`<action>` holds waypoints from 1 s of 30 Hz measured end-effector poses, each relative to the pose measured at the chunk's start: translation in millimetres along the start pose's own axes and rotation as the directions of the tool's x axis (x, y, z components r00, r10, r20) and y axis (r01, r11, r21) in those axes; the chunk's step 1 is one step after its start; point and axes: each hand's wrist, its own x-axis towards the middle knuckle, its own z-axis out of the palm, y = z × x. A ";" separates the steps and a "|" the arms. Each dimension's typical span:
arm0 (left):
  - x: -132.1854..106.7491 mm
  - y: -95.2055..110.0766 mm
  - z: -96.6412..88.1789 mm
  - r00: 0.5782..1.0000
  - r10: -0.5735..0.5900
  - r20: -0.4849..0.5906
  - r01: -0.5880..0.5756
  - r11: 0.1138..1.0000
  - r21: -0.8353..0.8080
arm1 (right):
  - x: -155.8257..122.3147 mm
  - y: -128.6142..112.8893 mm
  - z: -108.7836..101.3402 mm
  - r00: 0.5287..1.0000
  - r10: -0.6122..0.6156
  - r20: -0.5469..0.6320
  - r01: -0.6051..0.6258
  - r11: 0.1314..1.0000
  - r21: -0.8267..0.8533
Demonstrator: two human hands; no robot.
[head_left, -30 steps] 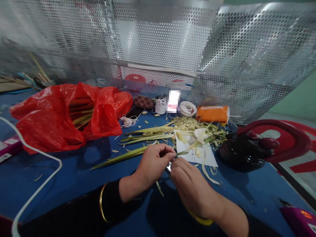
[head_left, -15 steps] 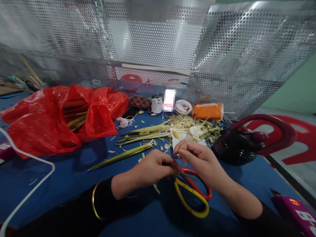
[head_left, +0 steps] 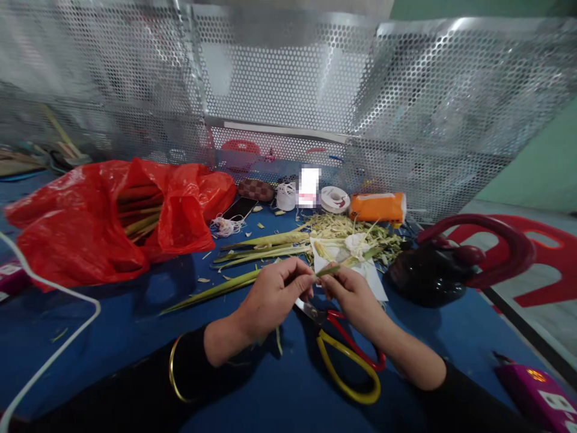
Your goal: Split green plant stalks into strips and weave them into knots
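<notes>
My left hand point(head_left: 274, 294) and my right hand point(head_left: 354, 294) meet above the blue table point(head_left: 135, 337), both pinching a short green leaf strip point(head_left: 327, 271) between their fingertips. Scissors point(head_left: 345, 349) with one red and one yellow handle lie on the table just under my hands, blades pointing to the upper left. Long green leaves point(head_left: 252, 255) lie beyond my left hand. A white paper sheet point(head_left: 374, 279) with leaf trimmings point(head_left: 356, 231) sits behind my right hand.
A red plastic bag point(head_left: 90, 222) holding more leaves lies at the left. Along the perforated metal screen point(head_left: 288, 90) stand a phone point(head_left: 240, 208), thread spools point(head_left: 285, 195), a tape roll point(head_left: 334, 198) and an orange packet point(head_left: 377, 207). A dark kettle point(head_left: 428, 273) sits right. A white cable point(head_left: 58, 349) curves at left.
My right hand let go of the scissors, which now lie on the table. It rose, then came back to pinch the leaf strip together with my left hand.
</notes>
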 end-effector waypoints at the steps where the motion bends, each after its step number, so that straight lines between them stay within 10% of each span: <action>1: 1.3 -1.1 -1.1 0.998 0.017 -0.056 -0.016 1.000 0.020 | -0.9 0.8 1.0 1.000 -0.013 0.018 0.014 1.000 -0.028; 5: 6.5 -2.4 -3.3 0.975 -0.052 -0.217 0.045 0.998 -0.034 | -8.5 -5.2 4.8 0.977 -0.191 0.097 0.205 0.966 -0.160; 11: 8.6 -1.3 -1.5 0.965 -0.223 -0.138 0.188 0.955 -0.229 | -20.2 -16.3 8.4 0.850 -0.518 0.095 0.526 0.822 -0.218; 20: 9.1 -2.2 -2.7 0.944 -0.329 -0.026 0.296 0.878 -0.377 | -16.2 -14.6 8.6 0.905 -0.417 0.084 0.416 0.909 0.030; 26: 5.5 -3.6 -1.8 0.986 -0.106 -0.126 0.110 0.994 0.029 | -19.3 -10.8 17.8 0.805 -0.581 0.124 0.594 0.785 -0.176; 30: 1.5 -5.2 -1.7 0.992 0.079 -0.098 -0.038 0.930 0.366 | -21.8 -11.7 19.7 0.824 -0.551 0.132 0.567 0.795 -0.215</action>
